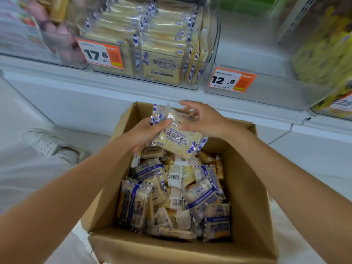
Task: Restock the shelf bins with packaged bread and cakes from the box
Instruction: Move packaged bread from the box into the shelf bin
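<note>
A white shelf [76, 96] runs across the far side, with an open cardboard box [247, 187] on the near side below it. On the shelf, a clear bin [206, 60] holds stacked bread packs behind a 17.8 price tag [101, 54]. The bin to its right carries a 12.8 tag [231, 80]. Loose wrapped packets [171, 197] fill the box. One bread packet [177, 140] is held above the box's far end, tilted. The left hand [144, 134] grips its left edge, thumb on top. The right hand [203, 121] lies over its far right edge, fingers spread and bent, thumb touching the wrapper; whether it grips cannot be told.
</note>
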A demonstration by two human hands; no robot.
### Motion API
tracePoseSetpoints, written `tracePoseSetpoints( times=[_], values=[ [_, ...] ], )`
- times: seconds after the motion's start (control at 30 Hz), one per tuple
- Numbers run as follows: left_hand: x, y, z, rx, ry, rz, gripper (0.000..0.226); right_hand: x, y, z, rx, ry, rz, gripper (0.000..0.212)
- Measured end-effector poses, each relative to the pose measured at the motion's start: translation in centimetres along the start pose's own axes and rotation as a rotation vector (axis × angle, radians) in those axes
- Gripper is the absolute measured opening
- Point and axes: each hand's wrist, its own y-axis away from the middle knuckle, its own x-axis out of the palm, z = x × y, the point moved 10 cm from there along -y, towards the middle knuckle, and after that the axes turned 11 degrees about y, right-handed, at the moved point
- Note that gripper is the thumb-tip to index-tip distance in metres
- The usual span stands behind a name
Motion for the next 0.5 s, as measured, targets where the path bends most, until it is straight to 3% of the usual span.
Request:
tracePoseSetpoints(
  times=[0.1, 0.23, 0.37, 0.43, 0.5],
  values=[
    [0.0, 1.0, -1.4, 0.013, 0.008, 0.011, 0.037, 1.4, -0.2, 1.5, -0.075, 0.117, 0.073, 0.097],
    [-1.2, 2.2, -1.7, -0.018, 0.123, -0.020, 0.060, 0.3, -0.6, 3.6, -0.120, 0.180, 0.000, 0.068],
    [-4.3, 3.5, -2.2, 0.027, 0.384, -0.159, 0.050, -1.2, 0.1, 3.6, 0.033, 0.046, -0.115, 0.054],
    [-5.0, 4.4, -2.7, 0.087, 0.463, -0.199, 0.047, -1.9, 0.6, 2.8, 0.167, -0.166, -0.273, 0.069],
    [-4.5, 5.1, -3.4, 0.127, 0.519, -0.175, 0.052, -1.8, 0.8, 2.3, 0.255, -0.346, -0.400, 0.101]
  ],
)
